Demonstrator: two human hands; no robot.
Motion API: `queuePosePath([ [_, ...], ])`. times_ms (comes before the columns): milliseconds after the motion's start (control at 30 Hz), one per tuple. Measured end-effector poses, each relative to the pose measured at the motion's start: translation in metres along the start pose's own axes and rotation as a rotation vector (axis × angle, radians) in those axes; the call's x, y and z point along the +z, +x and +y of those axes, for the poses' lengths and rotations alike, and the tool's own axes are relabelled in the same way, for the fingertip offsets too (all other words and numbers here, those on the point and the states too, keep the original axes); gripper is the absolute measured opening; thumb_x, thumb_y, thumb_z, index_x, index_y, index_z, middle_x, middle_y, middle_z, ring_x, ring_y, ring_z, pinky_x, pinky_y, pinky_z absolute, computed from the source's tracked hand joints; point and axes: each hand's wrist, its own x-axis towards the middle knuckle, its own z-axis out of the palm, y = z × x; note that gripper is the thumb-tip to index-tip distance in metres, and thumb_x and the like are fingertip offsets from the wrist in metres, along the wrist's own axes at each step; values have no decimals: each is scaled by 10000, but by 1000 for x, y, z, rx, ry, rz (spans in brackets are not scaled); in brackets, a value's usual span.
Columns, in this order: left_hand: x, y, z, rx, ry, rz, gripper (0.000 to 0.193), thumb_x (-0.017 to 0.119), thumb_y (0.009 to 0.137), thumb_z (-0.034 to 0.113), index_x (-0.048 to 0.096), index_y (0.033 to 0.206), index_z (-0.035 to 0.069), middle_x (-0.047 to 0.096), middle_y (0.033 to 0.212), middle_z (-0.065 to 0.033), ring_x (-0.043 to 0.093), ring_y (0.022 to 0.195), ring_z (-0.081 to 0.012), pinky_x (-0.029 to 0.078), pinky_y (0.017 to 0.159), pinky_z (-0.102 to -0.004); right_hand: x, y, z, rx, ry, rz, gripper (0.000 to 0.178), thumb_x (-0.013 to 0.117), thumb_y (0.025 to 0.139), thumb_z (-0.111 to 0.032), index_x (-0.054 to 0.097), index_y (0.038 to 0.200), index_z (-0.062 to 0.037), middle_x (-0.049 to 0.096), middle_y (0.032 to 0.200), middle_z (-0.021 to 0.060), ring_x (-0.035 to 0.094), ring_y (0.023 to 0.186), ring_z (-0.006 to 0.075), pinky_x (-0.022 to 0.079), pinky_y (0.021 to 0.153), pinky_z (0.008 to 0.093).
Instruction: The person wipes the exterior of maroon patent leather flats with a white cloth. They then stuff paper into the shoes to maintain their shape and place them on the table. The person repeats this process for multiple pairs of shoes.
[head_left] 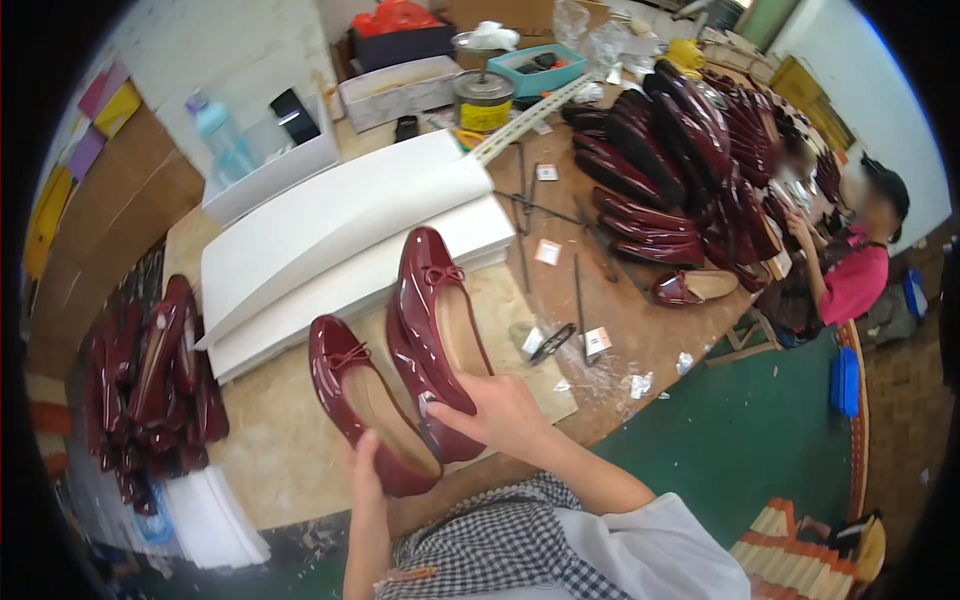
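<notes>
My left hand [367, 478] grips a glossy dark red ballet flat [341, 400] near its heel, the thumb lying against the side. In my right hand [503, 414] is another ballet flat [424, 290] of the same colour, held around the heel. Both have a small bow and a beige lining, and their toes point away from me. A further dark red edge shows along the left side of the right one; whether it is another shoe I cannot tell. The pair is above the table, close to a stack of white paper [350, 205].
Dark red shoes are heaped at the left [150, 390] and far right [680, 150]. A lone flat [695, 288] lies by the right heap. Behind the paper stand a white box [270, 180], a tin [483, 98] and a teal basket [540, 72]. A co-worker [850, 260] sits at the right.
</notes>
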Motion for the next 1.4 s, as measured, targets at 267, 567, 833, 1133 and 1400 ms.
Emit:
queuePosePath([
  [267,-62,6,45,890,1095,575,759,674,791,136,319,1451,18,304,1486,-221,243,1385,-367,211,1130,-446,9,-15,2,24,-250,-93,269,621,887,-331,613,823,-70,632,635,136,629,577,343,499,523,430],
  [567,-11,222,147,652,1817,379,633,416,923,579,409,1441,215,367,1431,-264,108,1430,-426,105,1043,-725,32,-41,21,-33,-639,-321,252,599,882,-310,593,877,-58,624,587,134,639,535,307,503,500,426],
  [833,15,194,125,985,1503,232,260,682,800,287,636,931,67,568,847,-157,554,840,-338,441,718,-426,8,-20,8,-148,-656,-452,446,649,849,-343,564,1162,-36,642,962,209,667,842,292,537,624,376],
  [1133,65,-19,55,1129,985,-614,222,633,749,172,675,943,70,599,1220,-162,535,1205,-243,324,1071,-444,18,-25,23,963,1350,-160,457,522,953,-183,444,1384,-55,397,1440,131,492,1242,227,443,1001,330],
  [1400,56,9,41,463,693,54,431,588,848,94,531,1275,104,581,1166,-167,593,1037,-249,452,903,-349,-5,-11,-13,-147,149,-225,661,734,767,-87,446,1358,-18,334,1472,205,402,1327,333,359,1077,384],
])
